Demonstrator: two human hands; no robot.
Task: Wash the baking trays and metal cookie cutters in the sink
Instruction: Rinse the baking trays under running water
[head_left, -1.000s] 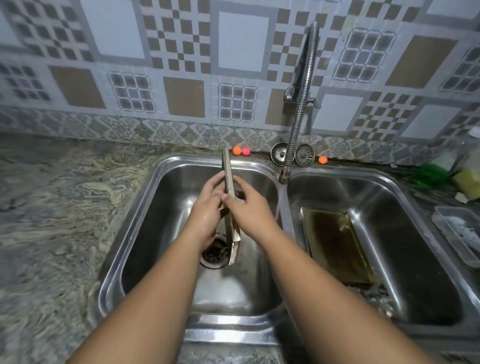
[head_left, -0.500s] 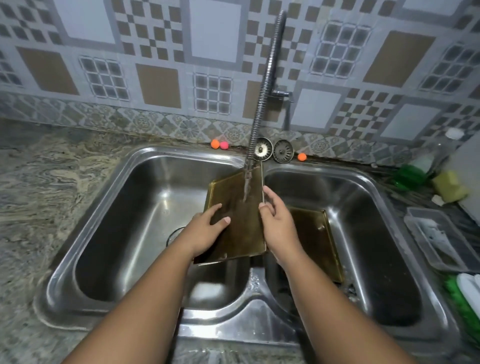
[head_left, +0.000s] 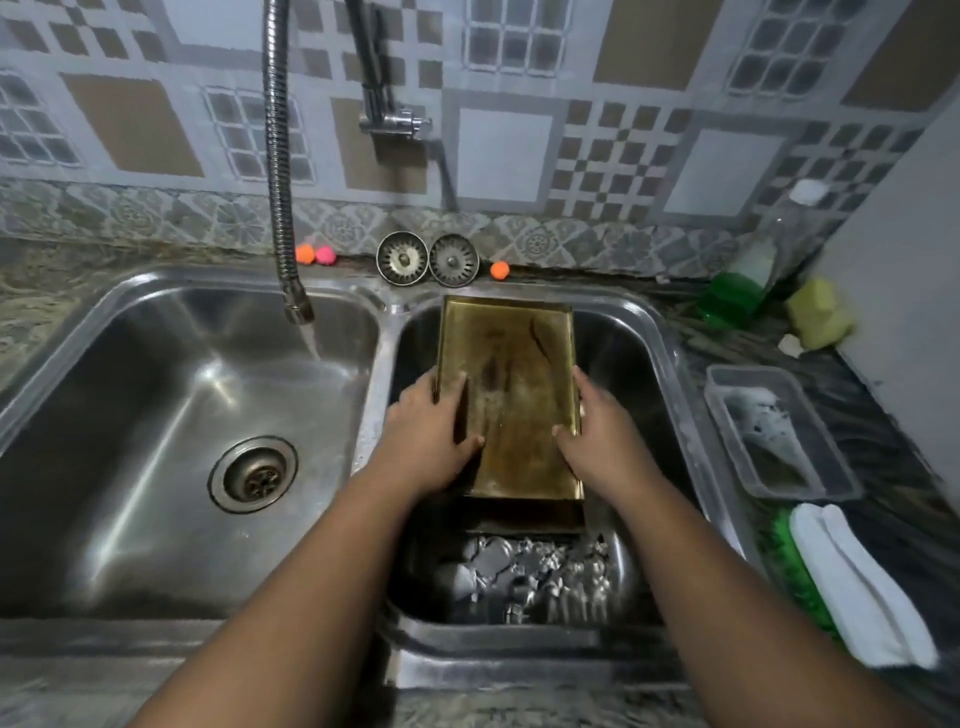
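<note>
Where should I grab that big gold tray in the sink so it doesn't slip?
Take the tray by its two long raised rims, one hand from each side, as the left hand and right hand do here: thumb on the face, fingers round the edge. It is wide and flat, so a one-sided grip would likely tip it.

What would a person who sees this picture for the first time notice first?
The golden baking tray stands out first: the left hand and the right hand grip its long edges over the right basin. Next come the flexible tap hose, pouring water into the left basin, and the heap of metal cookie cutters in the right basin, nearer the person.
</note>
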